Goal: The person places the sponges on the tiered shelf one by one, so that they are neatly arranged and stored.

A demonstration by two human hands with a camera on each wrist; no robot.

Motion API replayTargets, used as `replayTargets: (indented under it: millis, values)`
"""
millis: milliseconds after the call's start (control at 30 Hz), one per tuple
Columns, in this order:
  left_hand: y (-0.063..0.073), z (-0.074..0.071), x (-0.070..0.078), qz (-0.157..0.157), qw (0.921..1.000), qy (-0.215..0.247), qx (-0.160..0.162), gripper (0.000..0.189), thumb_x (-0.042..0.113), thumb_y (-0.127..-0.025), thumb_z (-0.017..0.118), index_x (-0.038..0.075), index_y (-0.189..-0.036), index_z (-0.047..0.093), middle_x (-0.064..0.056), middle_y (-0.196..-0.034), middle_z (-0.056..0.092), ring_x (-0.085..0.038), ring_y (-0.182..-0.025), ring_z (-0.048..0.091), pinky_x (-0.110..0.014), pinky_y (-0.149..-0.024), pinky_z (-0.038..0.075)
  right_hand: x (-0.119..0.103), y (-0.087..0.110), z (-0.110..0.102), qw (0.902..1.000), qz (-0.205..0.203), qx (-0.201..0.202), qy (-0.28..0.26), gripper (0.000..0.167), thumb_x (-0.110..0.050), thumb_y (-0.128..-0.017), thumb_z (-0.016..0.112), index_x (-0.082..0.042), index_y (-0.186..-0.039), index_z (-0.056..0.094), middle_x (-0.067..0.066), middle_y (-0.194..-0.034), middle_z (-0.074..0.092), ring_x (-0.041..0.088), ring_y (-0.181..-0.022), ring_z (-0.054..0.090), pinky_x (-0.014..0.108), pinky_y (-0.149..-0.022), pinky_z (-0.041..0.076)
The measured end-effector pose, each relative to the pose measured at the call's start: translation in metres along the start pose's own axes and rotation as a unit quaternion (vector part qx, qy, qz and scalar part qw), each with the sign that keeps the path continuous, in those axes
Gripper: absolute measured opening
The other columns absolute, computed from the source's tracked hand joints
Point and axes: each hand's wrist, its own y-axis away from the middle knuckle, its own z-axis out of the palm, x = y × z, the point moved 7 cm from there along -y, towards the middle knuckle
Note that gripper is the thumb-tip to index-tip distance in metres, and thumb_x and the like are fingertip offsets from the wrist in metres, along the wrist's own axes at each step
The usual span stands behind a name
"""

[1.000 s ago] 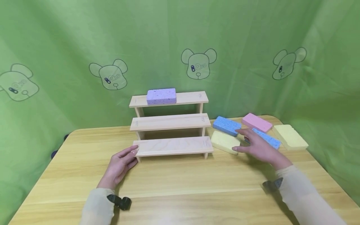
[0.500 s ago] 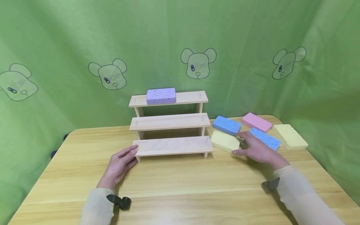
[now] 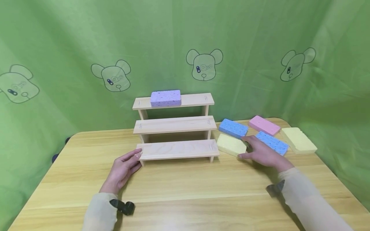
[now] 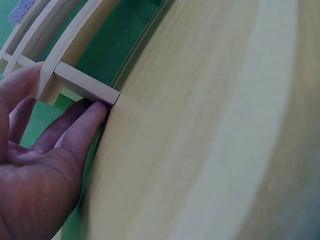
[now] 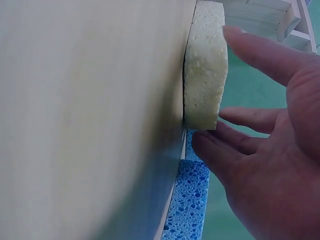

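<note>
In the head view my left hand [image 3: 123, 170] holds the left end of the lowest step of a three-tier wooden stand [image 3: 176, 149]. The left wrist view shows the thumb against the step's end and fingertips on the support leg [image 4: 87, 86]. My right hand [image 3: 261, 152] spans the right end of a pale yellow sponge [image 3: 230, 145], thumb at the near corner, fingers at the far one. That sponge lies on the table, also seen between thumb and fingers [image 5: 222, 150] in the right wrist view. A purple sponge [image 3: 165, 98] sits on the top step.
Around the right hand lie two blue sponges [image 3: 233, 128], a pink sponge [image 3: 264, 125] and a second yellow sponge [image 3: 299, 140]. They rest on the wood-grain table [image 3: 185, 199]. Behind hangs a green curtain [image 3: 159, 41] with bear-head drawings.
My right hand has come down and closed in on the near yellow sponge's right end, uncovering more of the blue sponge behind it. The left hand and stand have stayed put.
</note>
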Motion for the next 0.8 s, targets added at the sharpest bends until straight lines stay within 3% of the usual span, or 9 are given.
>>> replayTargets:
  millis: [200, 800]
  values:
    - [0.0, 0.0, 0.0009, 0.002, 1.0, -0.002, -0.006, 0.05, 0.009, -0.096, 0.065, -0.006, -0.139, 0.047, -0.02, -0.147, 0.041, -0.022, -0.114, 0.06, -0.035, -0.099, 0.049, 0.0004, -0.0024, 0.003, 0.9995, -0.019, -0.004, 0.024, 0.079, -0.028, -0.084, 0.079, 0.018, -0.137, 0.041, 0.035, -0.128, 0.048, 0.047, -0.119, 0.045, 0.063, -0.102, 0.036]
    - [-0.001, -0.0006, -0.0006, 0.004, 1.0, -0.003, -0.002, 0.048, 0.01, -0.096, 0.065, -0.006, -0.139, 0.049, -0.022, -0.145, 0.042, -0.023, -0.114, 0.06, -0.035, -0.098, 0.05, 0.0019, 0.0001, 0.0004, 0.9995, -0.006, -0.006, 0.029, 0.075, -0.026, -0.086, 0.078, 0.014, -0.139, 0.043, 0.032, -0.127, 0.05, 0.045, -0.118, 0.047, 0.062, -0.101, 0.038]
